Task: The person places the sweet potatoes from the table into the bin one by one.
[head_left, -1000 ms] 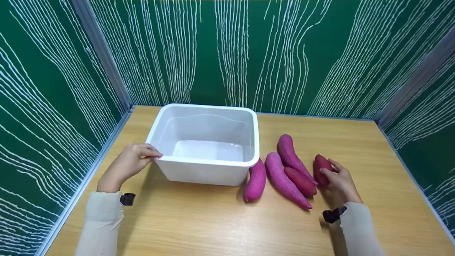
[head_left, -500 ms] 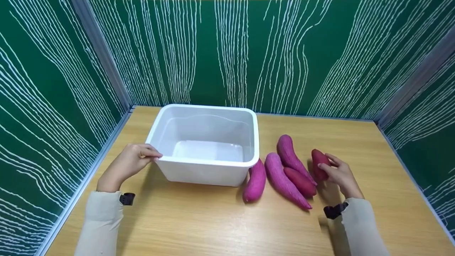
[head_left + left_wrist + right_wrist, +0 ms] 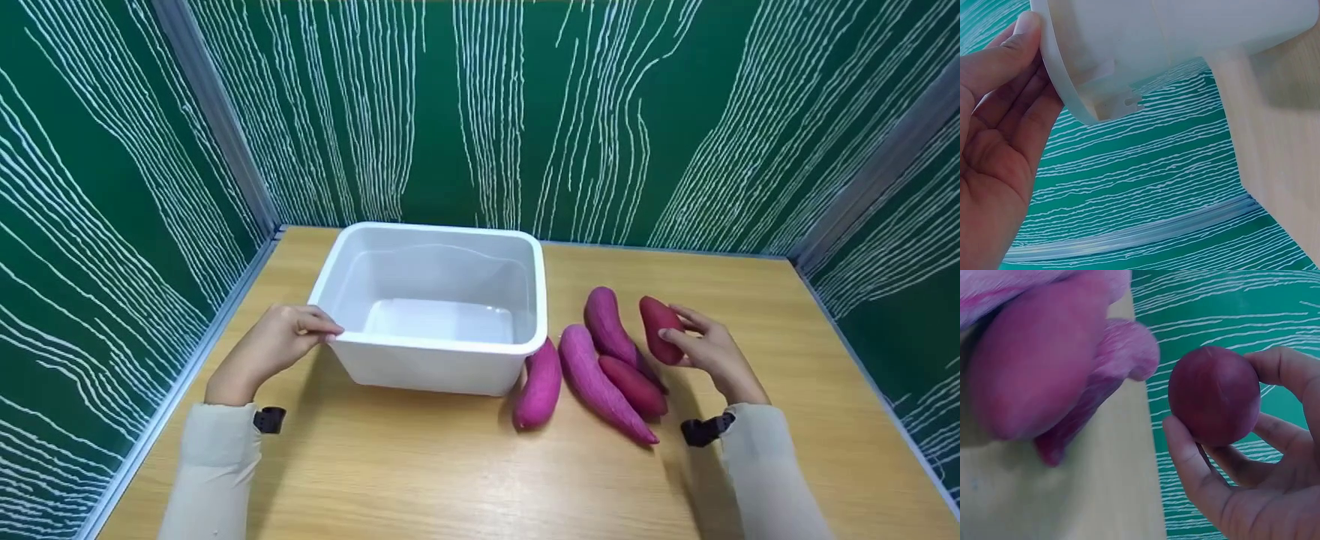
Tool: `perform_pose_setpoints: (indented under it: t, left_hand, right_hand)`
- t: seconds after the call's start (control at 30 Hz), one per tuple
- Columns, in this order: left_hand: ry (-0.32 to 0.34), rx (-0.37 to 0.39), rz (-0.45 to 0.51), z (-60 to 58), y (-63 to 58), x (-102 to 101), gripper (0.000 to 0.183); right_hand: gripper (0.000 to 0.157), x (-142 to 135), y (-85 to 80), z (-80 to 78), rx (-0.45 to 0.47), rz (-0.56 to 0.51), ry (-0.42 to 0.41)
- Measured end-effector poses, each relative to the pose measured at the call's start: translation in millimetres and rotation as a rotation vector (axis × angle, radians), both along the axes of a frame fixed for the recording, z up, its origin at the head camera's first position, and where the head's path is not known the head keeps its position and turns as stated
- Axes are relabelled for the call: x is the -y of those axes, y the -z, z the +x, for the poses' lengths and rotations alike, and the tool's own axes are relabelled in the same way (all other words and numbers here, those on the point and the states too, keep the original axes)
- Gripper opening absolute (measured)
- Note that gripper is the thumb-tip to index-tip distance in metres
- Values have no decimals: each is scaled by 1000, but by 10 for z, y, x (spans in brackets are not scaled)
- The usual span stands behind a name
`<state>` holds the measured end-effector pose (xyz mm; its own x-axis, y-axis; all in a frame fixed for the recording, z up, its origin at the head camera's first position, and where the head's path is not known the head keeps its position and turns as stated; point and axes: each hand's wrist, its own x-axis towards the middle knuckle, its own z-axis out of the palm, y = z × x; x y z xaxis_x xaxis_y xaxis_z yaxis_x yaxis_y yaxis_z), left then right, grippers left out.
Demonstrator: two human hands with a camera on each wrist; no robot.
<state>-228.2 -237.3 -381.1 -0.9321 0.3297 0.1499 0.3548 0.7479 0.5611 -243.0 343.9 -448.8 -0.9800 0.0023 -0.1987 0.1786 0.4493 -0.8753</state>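
At the front left corner of a white plastic bin (image 3: 427,367), my left hand (image 3: 274,345) pinches the rim between thumb and fingers. The left wrist view shows the thumb on one side of the rim (image 3: 1053,62) and the fingers behind it. My right hand (image 3: 712,349) grips a dark red sweet potato (image 3: 660,330), raised over the table, its rounded end (image 3: 1214,395) facing the right wrist camera. Left of that hand lie another red sweet potato (image 3: 634,386) and two long purple ones, a front one (image 3: 596,379) and a back one (image 3: 609,322), bunched together.
One more purple sweet potato (image 3: 540,390) lies against the bin's right front corner, its upper end hidden under the rim. Green walls (image 3: 427,112) with white wavy lines and metal frame strips (image 3: 217,112) enclose the wooden table (image 3: 450,465) on three sides.
My right hand has lifted the red sweet potato off the table and carried it up and to the left, toward the back purple one. My left hand and the bin stay put.
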Motion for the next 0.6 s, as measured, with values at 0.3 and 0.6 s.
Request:
perform_pose_setpoints:
  t: [0.3,0.6]
  left_hand:
    - [-9,21,-6,-15,0,8,23]
    - [-6,34,-2,-17,0,11,23]
  right_hand:
    - [78,94,-188,-62,-23,0,-42]
    - [76,161,-345,-118,-38,1,-87]
